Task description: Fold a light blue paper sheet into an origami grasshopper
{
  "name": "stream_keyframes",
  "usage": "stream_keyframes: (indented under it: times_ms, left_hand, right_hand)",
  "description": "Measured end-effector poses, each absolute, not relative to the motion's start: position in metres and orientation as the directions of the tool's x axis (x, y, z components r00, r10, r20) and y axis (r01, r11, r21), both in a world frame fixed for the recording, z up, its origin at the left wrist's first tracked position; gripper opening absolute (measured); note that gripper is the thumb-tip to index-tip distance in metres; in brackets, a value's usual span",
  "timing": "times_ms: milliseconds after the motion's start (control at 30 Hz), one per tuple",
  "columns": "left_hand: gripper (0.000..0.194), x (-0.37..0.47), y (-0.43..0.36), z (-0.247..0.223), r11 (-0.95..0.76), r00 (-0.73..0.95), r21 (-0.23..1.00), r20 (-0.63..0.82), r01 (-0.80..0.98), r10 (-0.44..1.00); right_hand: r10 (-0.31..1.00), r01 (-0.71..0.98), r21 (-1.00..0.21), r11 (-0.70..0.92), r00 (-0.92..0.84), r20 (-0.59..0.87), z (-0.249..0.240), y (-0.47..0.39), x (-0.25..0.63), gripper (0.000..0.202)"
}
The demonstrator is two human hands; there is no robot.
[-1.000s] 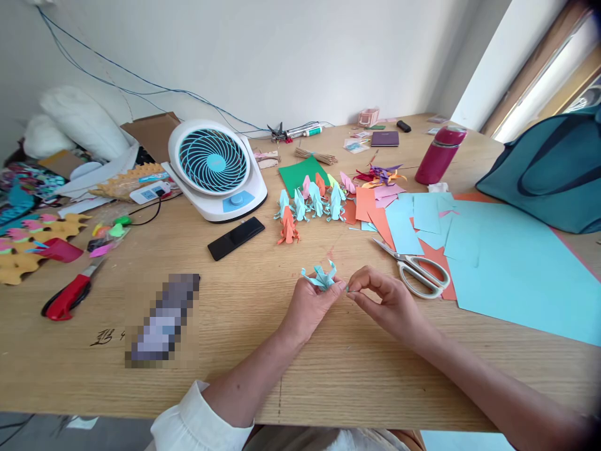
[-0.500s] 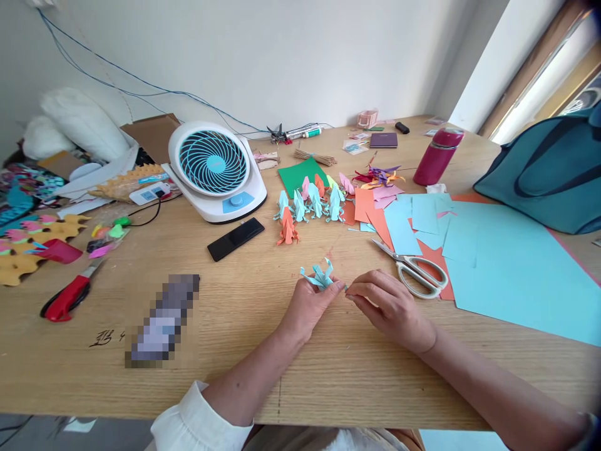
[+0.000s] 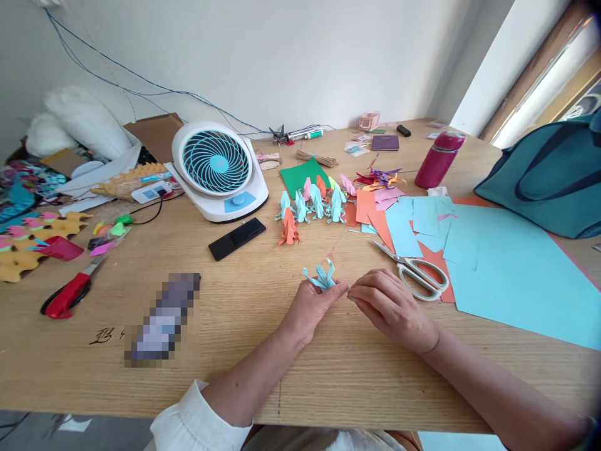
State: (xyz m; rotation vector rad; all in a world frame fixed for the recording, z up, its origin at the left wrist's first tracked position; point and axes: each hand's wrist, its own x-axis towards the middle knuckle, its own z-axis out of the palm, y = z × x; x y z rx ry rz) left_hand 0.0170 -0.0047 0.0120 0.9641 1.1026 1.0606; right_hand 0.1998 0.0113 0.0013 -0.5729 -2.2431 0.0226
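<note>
A light-blue folded paper figure (image 3: 322, 276) with thin curled limbs is pinched in my left hand (image 3: 310, 307), just above the table. My right hand (image 3: 387, 308) is closed with its fingertips pressed together at the figure's right end, by my left thumb; they seem to grip a thin tip of it, mostly hidden by the fingers. Beyond my hands stand several finished paper figures of the same sort, among them an orange one (image 3: 288, 227) and a light-blue one (image 3: 337, 205). White-handled scissors (image 3: 422, 279) lie open just past my right hand.
Light-blue sheets (image 3: 516, 269) and cut orange paper cover the right side. A magenta bottle (image 3: 436, 164) and teal bag (image 3: 539, 175) stand behind. To the left are a white fan (image 3: 216, 164), a black phone (image 3: 237, 238), a blurred-out item (image 3: 164, 319) and a red-handled cutter (image 3: 68, 294).
Both hands keep their grip on the light-blue paper figure. The right fingertips have shifted very slightly; the whole view has moved a little.
</note>
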Motion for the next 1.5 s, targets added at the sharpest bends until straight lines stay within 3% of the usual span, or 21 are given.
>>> stream_keyframes:
  times_ms: [267,533,600,700,833,967,1133,1333,1500]
  left_hand:
    - [0.029,0.017,-0.005,0.012,0.212,0.109,0.965,-0.196,-0.152,0.974]
    - [0.031,0.019,-0.005,0.012,0.202,0.079,0.969,-0.192,-0.142,0.978]
    - [0.03,0.019,-0.005,0.011,0.175,0.06,0.977,-0.169,-0.122,0.984]
    - [0.026,0.017,-0.004,0.008,0.116,0.04,0.99,-0.113,-0.078,0.993]
    - [0.018,0.015,-0.002,0.001,0.021,0.037,1.0,-0.021,0.007,0.999]
    - [0.015,0.015,-0.001,-0.005,-0.045,0.034,0.998,0.043,0.041,0.998]
    - [0.016,0.019,-0.003,-0.002,-0.025,0.027,0.999,0.024,0.027,0.999]
    - [0.02,0.025,-0.008,0.004,0.022,0.028,0.999,-0.021,-0.027,0.999]
    - [0.017,0.025,-0.007,0.003,-0.029,-0.011,0.999,0.029,0.025,1.0]
  right_hand:
    - [0.357,0.355,-0.179,0.918,-0.54,0.763,0.006,0.01,0.199,0.024]
    - [0.424,0.405,-0.213,0.889,-0.554,0.717,0.004,0.009,0.198,0.019]
    - [0.467,0.409,-0.267,0.873,-0.539,0.701,0.004,0.008,0.196,0.017]
    - [0.611,0.371,-0.485,0.792,-0.46,0.644,0.002,0.005,0.192,0.014]
    - [0.822,0.287,-0.783,0.552,-0.344,0.454,-0.003,0.001,0.188,0.009]
    - [0.925,0.135,-0.951,0.277,-0.306,0.226,-0.01,0.002,0.183,0.016]
    - [0.947,-0.107,-0.98,0.168,-0.259,0.191,-0.014,0.005,0.177,0.026]
    - [0.941,-0.152,-0.973,0.174,-0.264,0.21,-0.012,0.003,0.175,0.027]
    - [0.932,-0.163,-0.975,0.151,-0.305,0.196,-0.011,0.002,0.174,0.03]
